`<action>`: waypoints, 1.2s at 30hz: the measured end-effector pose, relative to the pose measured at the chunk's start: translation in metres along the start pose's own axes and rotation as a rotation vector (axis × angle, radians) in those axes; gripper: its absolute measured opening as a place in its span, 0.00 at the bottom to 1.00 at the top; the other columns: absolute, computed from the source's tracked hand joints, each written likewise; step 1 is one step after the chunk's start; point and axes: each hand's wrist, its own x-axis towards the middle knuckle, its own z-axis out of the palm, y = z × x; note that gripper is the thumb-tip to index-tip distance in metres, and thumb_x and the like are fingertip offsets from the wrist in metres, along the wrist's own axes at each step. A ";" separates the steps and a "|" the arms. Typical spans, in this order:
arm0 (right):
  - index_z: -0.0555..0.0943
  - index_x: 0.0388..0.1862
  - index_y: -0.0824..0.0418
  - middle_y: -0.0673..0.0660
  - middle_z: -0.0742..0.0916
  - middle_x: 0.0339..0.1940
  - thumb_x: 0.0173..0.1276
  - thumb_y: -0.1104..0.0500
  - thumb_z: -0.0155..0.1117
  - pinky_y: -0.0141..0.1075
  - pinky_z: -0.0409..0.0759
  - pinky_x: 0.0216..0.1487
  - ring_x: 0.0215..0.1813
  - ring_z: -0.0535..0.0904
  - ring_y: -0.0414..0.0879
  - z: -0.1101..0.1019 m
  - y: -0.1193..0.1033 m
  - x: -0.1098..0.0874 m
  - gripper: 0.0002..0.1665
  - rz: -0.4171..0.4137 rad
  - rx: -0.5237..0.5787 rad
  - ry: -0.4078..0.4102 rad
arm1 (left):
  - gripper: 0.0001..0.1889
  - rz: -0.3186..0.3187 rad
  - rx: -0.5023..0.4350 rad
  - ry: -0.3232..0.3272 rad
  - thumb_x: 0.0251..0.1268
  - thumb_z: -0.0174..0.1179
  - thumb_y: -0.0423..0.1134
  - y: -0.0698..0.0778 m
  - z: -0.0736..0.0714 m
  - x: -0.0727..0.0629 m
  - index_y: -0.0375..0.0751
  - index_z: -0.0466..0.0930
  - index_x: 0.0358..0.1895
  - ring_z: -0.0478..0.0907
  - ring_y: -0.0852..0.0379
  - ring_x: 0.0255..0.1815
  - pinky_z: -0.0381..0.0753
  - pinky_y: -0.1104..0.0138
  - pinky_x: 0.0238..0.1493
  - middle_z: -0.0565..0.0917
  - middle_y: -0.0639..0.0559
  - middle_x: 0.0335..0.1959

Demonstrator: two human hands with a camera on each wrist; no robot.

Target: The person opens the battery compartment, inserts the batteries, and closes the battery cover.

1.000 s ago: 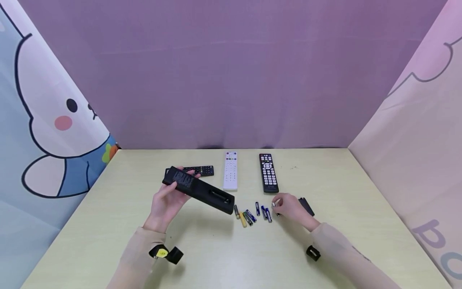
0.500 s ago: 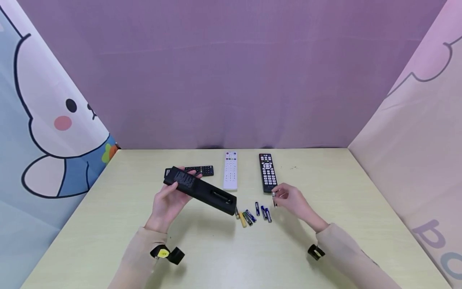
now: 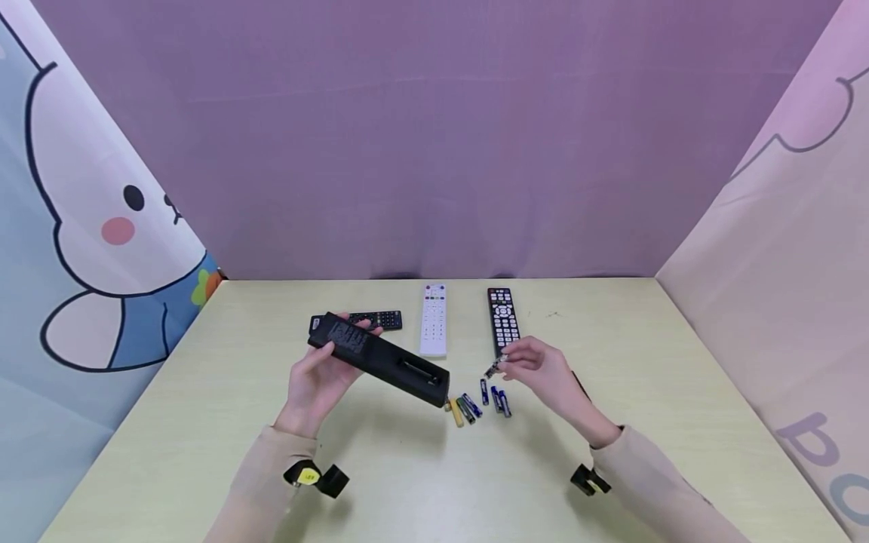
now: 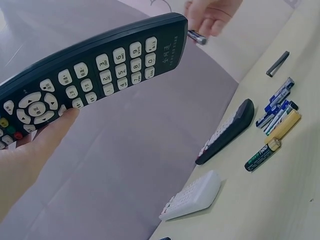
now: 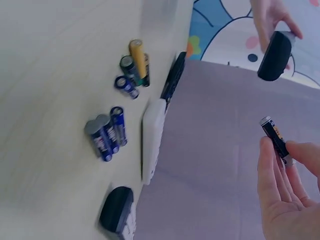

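So, the person's left hand (image 3: 315, 388) was gripping a long black plastic remote w/ white buttons (image 3: 380, 360), back turned up, a narrow battery slot (image 3: 418, 370) uncovered near its right end. Couldn't tell if anything sat in the slot. The white plastic remote (image 3: 433, 320) lay flat on the pale wood-look table (image 3: 475, 483); the held remote was on its near side, mostly left of it. The right hand (image 3: 543, 373), in a narrow pinch btwn thumb & fingers, had a small dark cylindrical battery w/ an orange mark (image 5: 276, 141), right of the white remote & also on its near side.

Key bit: the slot lay to the R hand's left, approx. level w/ it, and the remote's slot end pointed that way. Plain gap btwn battery & slot, no contact. Axes didn't match: seen from above, remote slanted down to the right, battery down to the left, i.e. roughly crosswise.

Loose blue, green & yellow cylindrical batteries (image 3: 471, 405) lay on the white remote's near side, a bit right. Right of it was another black plastic remote (image 3: 504, 320), near end partly hidden behind the R hand.
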 end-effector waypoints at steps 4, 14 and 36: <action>0.72 0.46 0.72 0.63 0.82 0.38 0.56 0.63 0.62 0.34 0.78 0.41 0.37 0.81 0.50 0.004 -0.007 -0.004 0.20 -0.012 0.032 0.005 | 0.17 -0.005 -0.008 0.006 0.64 0.39 0.30 -0.001 0.002 0.000 0.37 0.59 0.57 0.59 0.37 0.62 0.60 0.49 0.58 0.67 0.35 0.56; 0.74 0.44 0.72 0.65 0.82 0.38 0.55 0.64 0.63 0.37 0.78 0.40 0.38 0.81 0.53 0.020 -0.020 -0.007 0.18 -0.083 0.110 -0.009 | 0.17 -0.015 -0.016 0.008 0.64 0.38 0.30 -0.004 0.004 0.001 0.37 0.58 0.57 0.59 0.37 0.62 0.60 0.50 0.59 0.67 0.36 0.56; 0.78 0.42 0.70 0.65 0.83 0.38 0.56 0.65 0.62 0.33 0.78 0.41 0.36 0.80 0.40 0.059 -0.032 0.001 0.15 -0.217 0.091 -0.009 | 0.18 -0.053 -0.011 0.024 0.64 0.39 0.31 -0.010 0.007 0.003 0.40 0.58 0.57 0.60 0.39 0.62 0.62 0.50 0.57 0.67 0.38 0.56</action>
